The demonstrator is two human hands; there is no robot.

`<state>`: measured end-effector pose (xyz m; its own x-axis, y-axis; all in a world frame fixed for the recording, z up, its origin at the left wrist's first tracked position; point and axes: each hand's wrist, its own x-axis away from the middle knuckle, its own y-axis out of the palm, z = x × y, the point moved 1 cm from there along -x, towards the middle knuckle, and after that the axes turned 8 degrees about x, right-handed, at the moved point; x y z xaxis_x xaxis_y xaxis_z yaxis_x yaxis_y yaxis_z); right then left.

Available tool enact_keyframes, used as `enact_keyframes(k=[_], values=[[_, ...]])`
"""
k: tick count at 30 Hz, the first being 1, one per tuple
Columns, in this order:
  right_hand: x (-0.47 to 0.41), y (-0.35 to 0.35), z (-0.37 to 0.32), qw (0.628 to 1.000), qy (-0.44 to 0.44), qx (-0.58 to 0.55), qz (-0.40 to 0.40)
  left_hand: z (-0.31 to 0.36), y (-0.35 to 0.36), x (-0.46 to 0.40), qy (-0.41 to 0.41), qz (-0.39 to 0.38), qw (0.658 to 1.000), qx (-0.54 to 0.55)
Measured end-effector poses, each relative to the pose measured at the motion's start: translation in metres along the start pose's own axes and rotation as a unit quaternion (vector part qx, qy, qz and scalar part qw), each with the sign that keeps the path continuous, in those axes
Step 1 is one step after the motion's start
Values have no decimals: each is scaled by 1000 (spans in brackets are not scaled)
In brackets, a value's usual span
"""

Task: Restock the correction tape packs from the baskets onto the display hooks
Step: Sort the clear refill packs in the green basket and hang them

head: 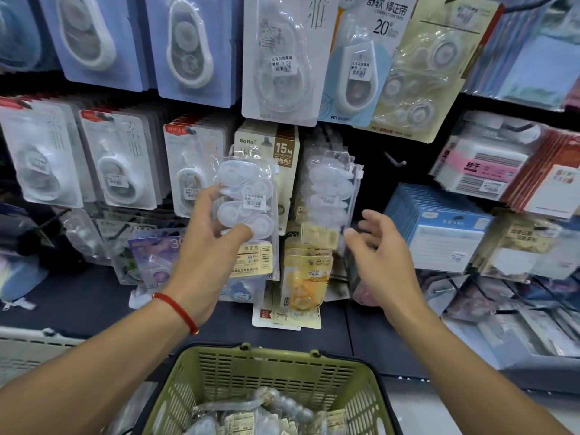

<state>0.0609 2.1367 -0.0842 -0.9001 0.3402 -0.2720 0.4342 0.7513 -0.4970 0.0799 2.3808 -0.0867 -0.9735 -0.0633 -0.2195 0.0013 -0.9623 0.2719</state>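
While the left hand point(216, 233) grips a clear correction tape pack point(248, 211) upright, the hanging packs point(329, 189) lie just right of it, nearer the relaxed, empty right hand point(381, 246)

basket point(219, 372) cut off below; hanging packs point(329, 189) blurred

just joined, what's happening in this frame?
A person is restocking a shop display wall. The left hand grips a clear pack of white correction tapes, held up in front of the hanging packs. The right hand is open and holds nothing, just below another clear pack hanging on the wall. A green basket with more packs sits below, between the arms. An empty hook shows to the right.
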Motion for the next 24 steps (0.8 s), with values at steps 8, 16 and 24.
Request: enact_keyframes(k=[8,16,24], values=[[16,16,-12,981,-86,-96,-146,-7,14,13,1,-143,990,-8],[14,4,-21,974,10,-221,-44,-14,19,15,-29,-176,984,-20],[11,-7,-28,969,7,-247,-33,-3,26,17,-15,-175,984,20]])
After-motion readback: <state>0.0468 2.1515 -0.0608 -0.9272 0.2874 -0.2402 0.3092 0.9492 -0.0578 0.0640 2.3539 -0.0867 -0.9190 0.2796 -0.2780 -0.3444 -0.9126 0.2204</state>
